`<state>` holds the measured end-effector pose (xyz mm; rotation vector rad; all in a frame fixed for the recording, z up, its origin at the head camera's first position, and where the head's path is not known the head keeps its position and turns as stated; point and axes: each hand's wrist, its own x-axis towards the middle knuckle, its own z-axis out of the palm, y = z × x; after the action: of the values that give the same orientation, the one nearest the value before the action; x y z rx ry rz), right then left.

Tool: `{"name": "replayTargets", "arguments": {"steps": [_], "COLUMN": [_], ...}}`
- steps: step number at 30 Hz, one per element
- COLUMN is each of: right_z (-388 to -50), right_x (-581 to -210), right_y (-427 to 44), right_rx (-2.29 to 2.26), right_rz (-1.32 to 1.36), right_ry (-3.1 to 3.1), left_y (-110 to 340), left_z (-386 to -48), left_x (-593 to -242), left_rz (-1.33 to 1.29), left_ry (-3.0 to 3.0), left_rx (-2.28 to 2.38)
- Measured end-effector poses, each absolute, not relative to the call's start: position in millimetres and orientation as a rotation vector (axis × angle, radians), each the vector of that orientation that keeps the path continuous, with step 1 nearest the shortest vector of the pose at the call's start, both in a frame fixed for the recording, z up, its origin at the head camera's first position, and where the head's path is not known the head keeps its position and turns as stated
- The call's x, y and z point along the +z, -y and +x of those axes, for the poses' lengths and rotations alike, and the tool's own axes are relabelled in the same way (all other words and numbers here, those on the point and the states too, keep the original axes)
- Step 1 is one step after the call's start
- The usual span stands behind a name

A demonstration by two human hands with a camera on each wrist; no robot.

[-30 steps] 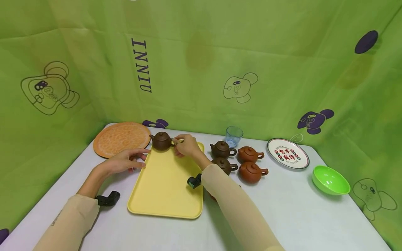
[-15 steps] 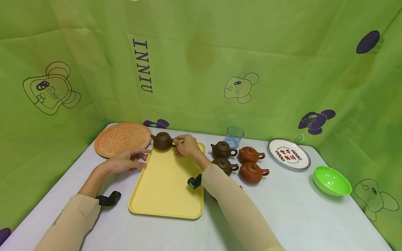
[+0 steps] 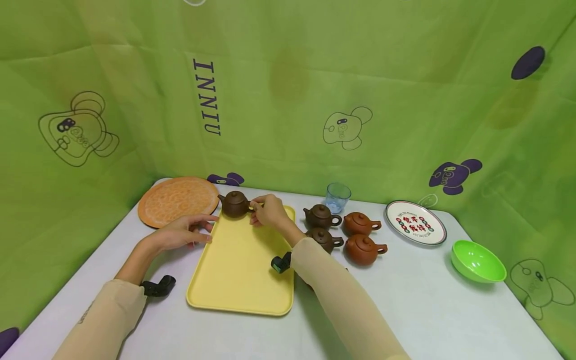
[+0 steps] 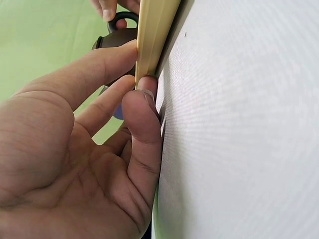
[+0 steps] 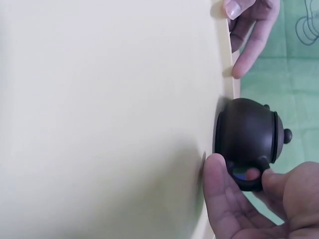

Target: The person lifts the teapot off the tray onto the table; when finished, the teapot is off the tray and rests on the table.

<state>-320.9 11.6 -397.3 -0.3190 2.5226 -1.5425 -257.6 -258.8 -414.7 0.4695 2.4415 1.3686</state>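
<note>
A dark brown teapot (image 3: 235, 204) stands upright at the far left end of the yellow tray (image 3: 243, 280). My right hand (image 3: 270, 212) pinches its handle between thumb and fingers, as the right wrist view also shows. My left hand (image 3: 182, 232) holds the tray's left rim: in the left wrist view the thumb (image 4: 107, 64) meets the rim and a fingertip reaches under it. To the right of the tray are two more dark brown teapots (image 3: 320, 216) and two reddish-brown teapots (image 3: 362, 249). Another object is mostly hidden behind my right sleeve.
An orange round mat (image 3: 177, 200) lies behind my left hand. At the back stands a clear blue glass (image 3: 337, 197). Further right are a white plate (image 3: 416, 223) with red characters and a bright green bowl (image 3: 478, 261). Green cloth hangs round the white table (image 3: 405, 320).
The whole head view has shifted slightly, right and down. Both hands keep their holds, and the teapot stays at the tray's far left end.
</note>
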Motion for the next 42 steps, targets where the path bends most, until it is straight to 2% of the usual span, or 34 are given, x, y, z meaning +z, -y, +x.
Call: {"name": "replayTargets", "arguments": {"steps": [18,42], "right_z": [-320,-293], "right_x": [-374,-315], "right_y": [-35,-122], "right_rx": [-1.417,-1.415], "right_rz": [-0.485,-0.556], "right_ry": [-2.485,-2.440], "left_y": [261,259], "left_z": [-254,-256], "left_x": [-413,-414], "left_rz": [0.467,0.450], "left_ry": [-2.414,-2.445], "left_rx": [1.391,1.350]}}
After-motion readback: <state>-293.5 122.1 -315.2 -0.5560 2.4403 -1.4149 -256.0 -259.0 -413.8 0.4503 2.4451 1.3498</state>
